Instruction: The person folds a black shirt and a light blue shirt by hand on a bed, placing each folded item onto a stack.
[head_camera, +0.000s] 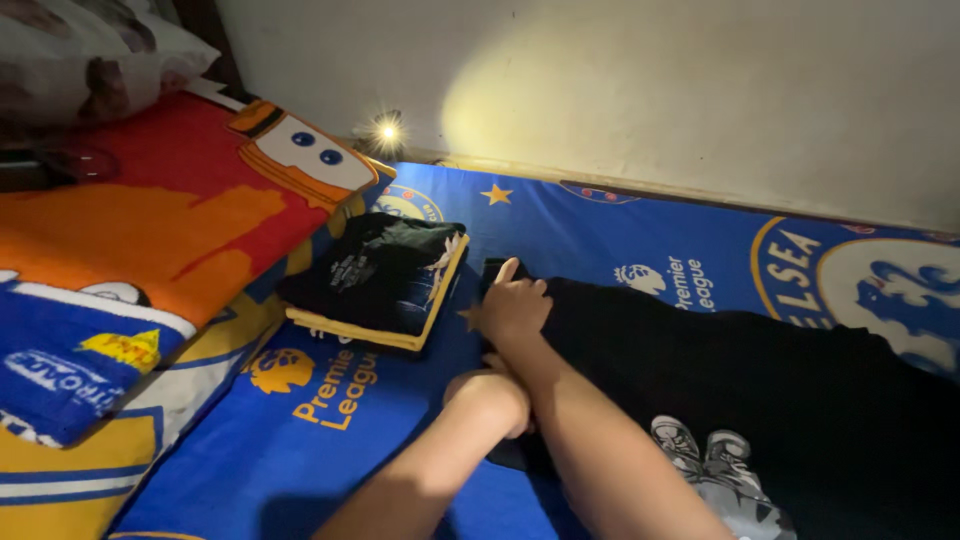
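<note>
A dim room: a bed covered by a blue sheet (330, 440) with printed football crests runs along a pale wall, lit by a small lamp (388, 131) at the wall's foot. A black garment (760, 390) lies spread flat on the sheet, its long axis running from near the middle of the bed out toward the lower right, a grey shoe print showing near its lower edge. The right hand (512, 305) rests flat on the garment's far left corner, fingers together with one finger pointing toward the wall. The left hand (492, 392) presses down at the near left edge; I cannot tell whether it pinches cloth. This looks like smoothing or squaring the left edge during folding. A folded stack of dark and yellow clothes (385, 285) sits just left of the hands, beside a red and orange blanket (150, 210).
</note>
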